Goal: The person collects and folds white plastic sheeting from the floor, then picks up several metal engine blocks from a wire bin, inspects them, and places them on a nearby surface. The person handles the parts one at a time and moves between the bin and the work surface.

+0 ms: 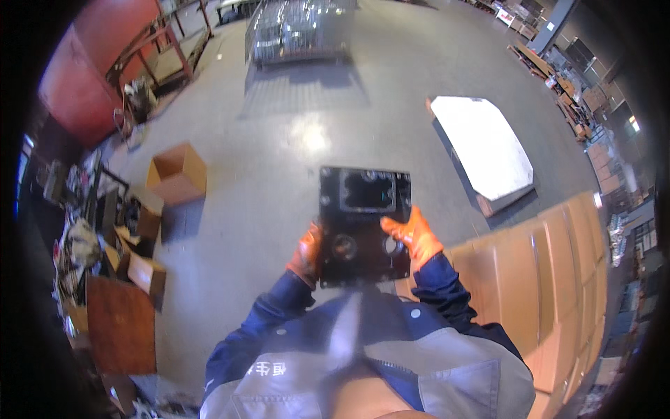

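A black rectangular metal panel (pixel 364 229) is held up in front of my body. It has a large framed rectangle near its far end, two round holes toward its near end and small holes along the edges. My left hand (pixel 306 254), in an orange glove, is closed on the panel's left edge, with its fingers partly hidden behind it. On the right edge, my right hand (pixel 417 241), gloved in orange too, grips the panel with the thumb lying across its upper face. The fingers underneath are out of sight.
Stacked cardboard boxes (pixel 513 269) stand close on my right. A white board (pixel 481 143) lies beyond them. An open carton (pixel 183 178) sits on the floor to the left, near cluttered boxes and a brown board (pixel 120 328). Farther ahead stands a wire cage (pixel 300 35).
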The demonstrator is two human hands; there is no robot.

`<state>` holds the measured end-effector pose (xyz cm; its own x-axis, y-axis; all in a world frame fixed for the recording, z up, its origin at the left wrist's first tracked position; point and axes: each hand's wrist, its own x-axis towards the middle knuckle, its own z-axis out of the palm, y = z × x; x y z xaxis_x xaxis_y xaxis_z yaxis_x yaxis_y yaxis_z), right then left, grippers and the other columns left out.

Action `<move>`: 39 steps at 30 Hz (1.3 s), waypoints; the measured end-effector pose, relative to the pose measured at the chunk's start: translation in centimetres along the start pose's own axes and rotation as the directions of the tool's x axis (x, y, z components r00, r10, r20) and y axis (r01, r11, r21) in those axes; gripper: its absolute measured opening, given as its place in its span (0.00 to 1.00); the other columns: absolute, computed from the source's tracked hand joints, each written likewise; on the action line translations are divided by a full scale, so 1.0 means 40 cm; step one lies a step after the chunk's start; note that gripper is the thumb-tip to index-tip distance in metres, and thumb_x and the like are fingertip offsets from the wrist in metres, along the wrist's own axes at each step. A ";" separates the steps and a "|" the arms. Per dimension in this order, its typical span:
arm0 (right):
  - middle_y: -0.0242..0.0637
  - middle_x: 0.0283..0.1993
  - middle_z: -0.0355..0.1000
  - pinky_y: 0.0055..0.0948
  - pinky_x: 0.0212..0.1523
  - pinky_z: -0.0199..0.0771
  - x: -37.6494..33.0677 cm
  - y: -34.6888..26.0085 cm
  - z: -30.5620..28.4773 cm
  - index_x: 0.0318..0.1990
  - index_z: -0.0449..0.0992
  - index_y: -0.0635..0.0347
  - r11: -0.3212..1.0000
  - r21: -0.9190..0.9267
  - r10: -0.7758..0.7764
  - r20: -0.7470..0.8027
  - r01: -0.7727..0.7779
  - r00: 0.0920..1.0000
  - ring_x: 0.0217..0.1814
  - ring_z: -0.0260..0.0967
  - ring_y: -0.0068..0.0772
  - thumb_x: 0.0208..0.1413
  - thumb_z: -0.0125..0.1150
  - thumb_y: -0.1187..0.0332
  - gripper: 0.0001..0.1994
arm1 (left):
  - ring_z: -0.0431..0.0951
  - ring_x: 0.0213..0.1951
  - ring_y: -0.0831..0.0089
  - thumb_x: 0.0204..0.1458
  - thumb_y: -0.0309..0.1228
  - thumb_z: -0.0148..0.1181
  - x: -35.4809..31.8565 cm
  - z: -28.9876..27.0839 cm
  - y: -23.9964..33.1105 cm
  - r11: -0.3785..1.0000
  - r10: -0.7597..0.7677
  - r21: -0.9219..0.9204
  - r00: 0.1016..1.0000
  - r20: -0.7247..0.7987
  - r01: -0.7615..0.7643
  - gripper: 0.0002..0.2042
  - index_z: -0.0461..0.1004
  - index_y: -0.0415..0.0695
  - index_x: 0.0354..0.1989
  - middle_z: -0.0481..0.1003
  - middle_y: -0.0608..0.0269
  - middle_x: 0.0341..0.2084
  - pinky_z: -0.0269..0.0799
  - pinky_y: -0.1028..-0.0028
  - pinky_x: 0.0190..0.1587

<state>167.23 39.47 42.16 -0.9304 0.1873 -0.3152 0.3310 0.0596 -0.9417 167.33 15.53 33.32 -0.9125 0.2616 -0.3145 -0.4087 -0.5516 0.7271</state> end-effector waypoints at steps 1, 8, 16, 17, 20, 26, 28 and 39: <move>0.43 0.44 0.74 0.36 0.47 0.74 0.101 0.012 -0.011 0.51 0.66 0.68 0.999 -0.014 0.039 -0.027 -0.040 0.999 0.45 0.71 0.34 0.42 0.76 0.68 0.30 | 0.71 0.53 0.69 0.66 0.46 0.38 0.094 0.015 0.014 0.995 0.005 -0.104 0.998 0.064 0.002 0.23 0.66 0.42 0.58 0.71 0.59 0.52 0.67 0.67 0.58; 0.48 0.52 0.71 0.37 0.51 0.72 0.848 0.019 -0.087 0.55 0.65 0.68 0.955 0.213 0.195 0.069 -0.205 0.978 0.52 0.70 0.40 0.39 0.78 0.63 0.36 | 0.75 0.46 0.68 0.66 0.45 0.41 0.751 0.155 0.237 0.993 -0.081 -0.077 0.987 0.142 0.092 0.21 0.66 0.40 0.55 0.72 0.59 0.47 0.77 0.69 0.46; 0.50 0.55 0.68 0.37 0.52 0.71 1.539 -0.337 -0.245 0.61 0.60 0.70 0.966 0.244 0.064 0.102 -0.088 0.993 0.55 0.67 0.42 0.47 0.72 0.61 0.37 | 0.74 0.48 0.68 0.63 0.34 0.50 1.558 0.313 0.423 0.918 0.132 0.331 0.957 0.260 -0.216 0.18 0.64 0.40 0.58 0.70 0.57 0.51 0.73 0.70 0.51; 0.50 0.55 0.68 0.36 0.51 0.71 1.614 -0.392 -0.286 0.62 0.60 0.70 0.983 0.181 -0.042 0.077 0.028 0.996 0.55 0.67 0.42 0.49 0.71 0.60 0.37 | 0.74 0.49 0.63 0.60 0.30 0.51 1.688 0.331 0.439 0.725 0.318 0.499 0.873 0.369 -0.475 0.19 0.64 0.38 0.58 0.71 0.53 0.50 0.72 0.70 0.51; 0.50 0.52 0.70 0.35 0.48 0.72 1.845 -0.552 -0.427 0.59 0.65 0.66 0.715 -0.582 -0.520 -0.075 0.386 0.851 0.51 0.69 0.45 0.52 0.63 0.66 0.27 | 0.74 0.46 0.62 0.58 0.26 0.50 2.065 0.425 0.470 0.361 0.273 0.734 0.817 0.508 -0.576 0.17 0.64 0.37 0.56 0.73 0.53 0.45 0.72 0.69 0.49; 0.41 0.35 0.67 0.33 0.36 0.67 2.415 -0.907 -0.627 0.40 0.68 0.62 0.443 -0.718 -0.778 -0.010 0.537 0.629 0.34 0.64 0.41 0.57 0.48 0.64 0.11 | 0.74 0.43 0.71 0.66 0.36 0.41 2.742 0.790 0.637 0.588 -0.012 0.759 0.936 0.352 -0.278 0.17 0.64 0.37 0.56 0.74 0.55 0.44 0.72 0.71 0.45; 0.38 0.32 0.66 0.31 0.34 0.65 2.642 -0.973 -0.672 0.34 0.68 0.60 0.760 -0.370 -0.618 -0.155 0.534 0.771 0.31 0.62 0.32 0.66 0.41 0.51 0.20 | 0.79 0.35 0.63 0.67 0.42 0.38 2.926 0.863 0.651 0.773 -0.020 0.608 0.952 0.305 -0.179 0.19 0.65 0.36 0.50 0.76 0.52 0.37 0.75 0.67 0.37; 0.30 0.37 0.71 0.24 0.36 0.67 3.899 -1.329 -0.844 0.46 0.73 0.61 0.945 0.157 -0.279 -0.071 0.287 0.958 0.34 0.64 0.22 0.64 0.35 0.39 0.32 | 0.79 0.39 0.63 0.65 0.49 0.38 4.012 1.156 1.021 0.877 0.157 0.396 0.942 0.296 -0.270 0.27 0.63 0.34 0.56 0.73 0.49 0.45 0.80 0.68 0.42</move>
<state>9.85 98.63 47.02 -0.9721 0.2325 -0.0311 0.0215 -0.0437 -0.9988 4.96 71.60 40.79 -0.9189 0.3946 -0.0017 -0.1052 -0.2407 0.9649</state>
